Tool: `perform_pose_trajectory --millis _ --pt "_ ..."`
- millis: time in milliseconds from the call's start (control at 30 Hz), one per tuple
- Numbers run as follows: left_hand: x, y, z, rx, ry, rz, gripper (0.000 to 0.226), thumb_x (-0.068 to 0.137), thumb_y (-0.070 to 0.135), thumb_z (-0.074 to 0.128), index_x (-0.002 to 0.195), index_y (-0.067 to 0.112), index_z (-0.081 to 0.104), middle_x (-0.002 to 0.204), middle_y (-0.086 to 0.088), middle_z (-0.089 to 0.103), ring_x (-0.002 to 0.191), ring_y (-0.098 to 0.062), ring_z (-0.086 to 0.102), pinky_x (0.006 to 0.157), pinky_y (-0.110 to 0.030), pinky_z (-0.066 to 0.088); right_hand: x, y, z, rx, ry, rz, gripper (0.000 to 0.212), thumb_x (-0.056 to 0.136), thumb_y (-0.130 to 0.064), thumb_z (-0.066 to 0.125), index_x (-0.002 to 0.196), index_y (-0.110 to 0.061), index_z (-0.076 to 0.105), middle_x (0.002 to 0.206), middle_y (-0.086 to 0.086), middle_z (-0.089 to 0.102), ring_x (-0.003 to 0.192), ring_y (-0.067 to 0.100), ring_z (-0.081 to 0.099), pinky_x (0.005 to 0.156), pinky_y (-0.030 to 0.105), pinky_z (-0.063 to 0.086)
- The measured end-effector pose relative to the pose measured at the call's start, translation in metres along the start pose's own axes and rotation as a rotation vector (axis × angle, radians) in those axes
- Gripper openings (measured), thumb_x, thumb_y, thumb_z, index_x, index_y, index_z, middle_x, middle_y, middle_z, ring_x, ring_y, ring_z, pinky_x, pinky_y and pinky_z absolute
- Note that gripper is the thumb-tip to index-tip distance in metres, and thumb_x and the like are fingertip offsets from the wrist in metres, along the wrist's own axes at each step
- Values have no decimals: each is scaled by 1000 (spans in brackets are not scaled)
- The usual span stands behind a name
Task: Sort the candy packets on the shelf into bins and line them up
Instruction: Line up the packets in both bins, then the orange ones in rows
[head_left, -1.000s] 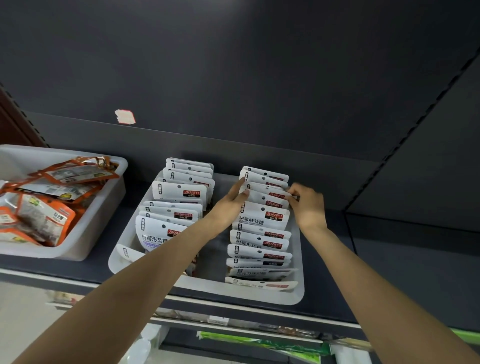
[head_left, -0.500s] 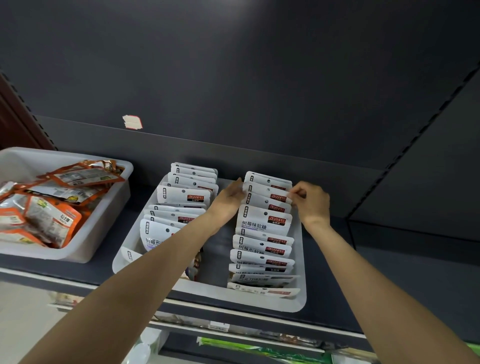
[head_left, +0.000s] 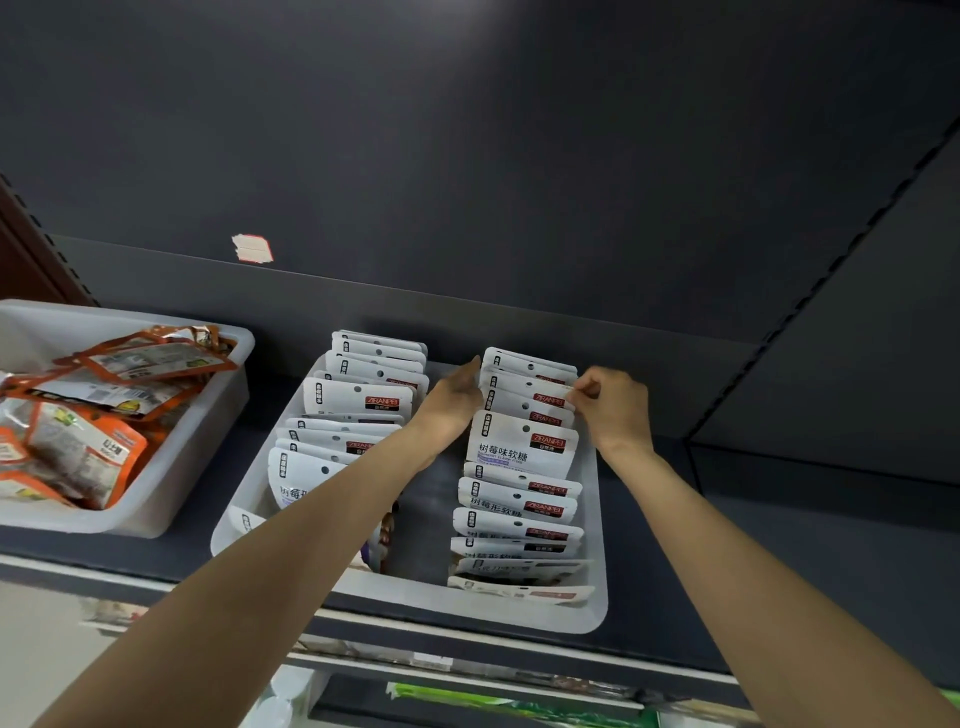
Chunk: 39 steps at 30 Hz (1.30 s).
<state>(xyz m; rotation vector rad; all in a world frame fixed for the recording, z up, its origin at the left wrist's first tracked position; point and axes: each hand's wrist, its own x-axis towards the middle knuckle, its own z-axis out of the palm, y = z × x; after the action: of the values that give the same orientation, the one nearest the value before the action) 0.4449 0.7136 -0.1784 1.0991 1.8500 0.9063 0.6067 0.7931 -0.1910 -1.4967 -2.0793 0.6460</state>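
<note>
Standing on a dark shelf (head_left: 779, 597) with a dark back panel (head_left: 519, 156) bearing a small torn label (head_left: 252, 248), a white bin (head_left: 595, 582) holds white candy packets (head_left: 522, 447) in two upright rows. A second bin (head_left: 171, 467), cut off at left, holds orange packets (head_left: 93, 452) in a loose heap. The left forearm hides part of the near-left row. Left hand (head_left: 449, 402) lies flat-fingered against the right row's edge; right hand (head_left: 613, 405) pinches a rear packet's corner in its grip.
</note>
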Motion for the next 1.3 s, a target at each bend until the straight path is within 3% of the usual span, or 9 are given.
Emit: perform_pose_trajectory --millis 200,467,600,733,800,867,1033,1200,1300 --pt "10 10 0 -250 4 -63 46 104 26 29 150 22 22 153 -2 30 143 -21 25 111 -29 18 3 -5 1 267 -186 162 55 98 -25 48 148 -14 26 148 8 38 135 24 39 107 34 32" --pt "-14 -12 11 -398 15 -161 54 95 55 37 138 22 46 138 -5 52 128 -25 46 110 -35 28 -30 6 4 519 -222 278 40 99 -37 43 135 -23 49 139 3 49 124 18 48 109 37 36" --pt "-25 -33 15 -478 -32 -219 76 77 76 42 131 24 54 126 -4 63 117 -25 56 110 -46 34 -54 7 7 613 -247 296 49 98 -41 43 144 -28 36 148 -1 40 134 18 39 114 37 27" --pt "-24 -20 20 -573 -76 -243 63 93 63 33 140 23 44 133 -12 56 120 -30 54 108 -46 37 -58 -7 11 625 -324 295 62 99 -42 39 150 -37 5 154 -1 27 139 21 32 112 34 28" --pt "-26 -14 26 -535 -73 -192 55 98 54 27 149 34 21 152 -8 33 137 -30 34 112 -44 28 -56 -10 12 664 -328 304 66 98 -41 41 148 -42 -2 155 1 26 137 23 36 112 40 32" --pt "-30 -15 29 -568 -63 -152 52 101 46 26 150 39 10 157 -3 22 142 -28 24 111 -43 25 -55 -9 14 733 -327 320 67 98 -39 44 147 -45 0 154 2 29 131 24 44 108 44 38" --pt "-39 -29 35 -614 -48 -80 50 103 39 28 149 42 10 143 5 37 127 -12 36 92 -29 30 -55 -6 18 777 -289 243 61 99 -33 45 146 -48 10 152 -3 31 122 14 45 96 31 42" --pt "-20 -21 28 -478 -29 -77 51 101 48 25 149 38 13 153 -1 32 139 -24 31 112 -40 25 -51 -3 17 612 -246 199 61 101 -30 41 149 -41 6 149 -4 36 112 7 45 87 20 38" --pt "-3 -12 21 -392 -11 -116 53 102 47 22 151 36 8 155 -3 27 141 -27 27 112 -41 21 -40 -6 16 509 -282 194 65 102 -25 40 150 -37 -2 153 -2 30 126 15 45 89 21 37"
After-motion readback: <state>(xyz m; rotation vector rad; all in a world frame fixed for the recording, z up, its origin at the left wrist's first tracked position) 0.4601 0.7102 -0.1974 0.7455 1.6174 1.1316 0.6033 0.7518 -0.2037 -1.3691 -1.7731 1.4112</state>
